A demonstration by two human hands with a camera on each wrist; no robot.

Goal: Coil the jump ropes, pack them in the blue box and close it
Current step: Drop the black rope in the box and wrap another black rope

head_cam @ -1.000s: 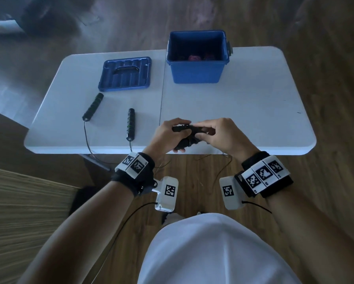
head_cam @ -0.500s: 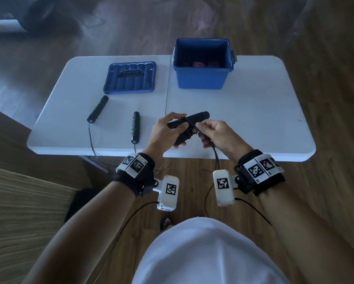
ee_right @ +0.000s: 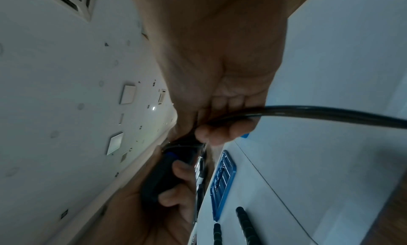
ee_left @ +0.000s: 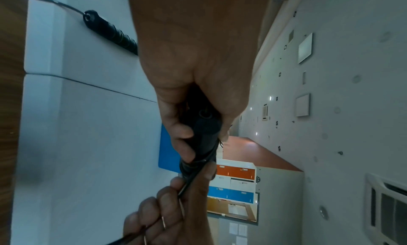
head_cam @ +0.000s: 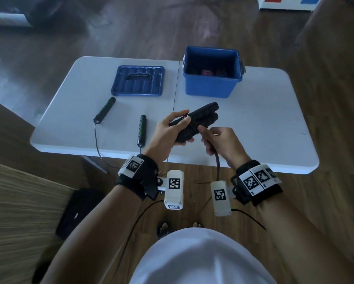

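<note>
Between the two hands, just above the near edge of the white table [head_cam: 264,119], sits a pair of black, cylindrical jump-rope handles [head_cam: 200,117] with a matte foam-like surface, laid side by side. The left hand [head_cam: 170,132] grips their near ends, fingers curled under and thumb pressed on top. The right hand [head_cam: 219,142], just right of the bundle, closes around the thin, glossy black cord [head_cam: 217,162], pinching it where it meets the handles; the cord droops from the fist toward the wooden floor [head_cam: 336,48]. Beyond the right hand stands the blue box [head_cam: 211,87], a smooth plastic tub, open, with something pinkish lying dim at its bottom. Beyond the left hand lies the blue lid [head_cam: 138,80], flat, ribbed, with a moulded grip. Left of the left hand rest two more ridged black handles [head_cam: 141,129], apart from each other, their thin cord [head_cam: 96,140] trailing over the table edge.
</note>
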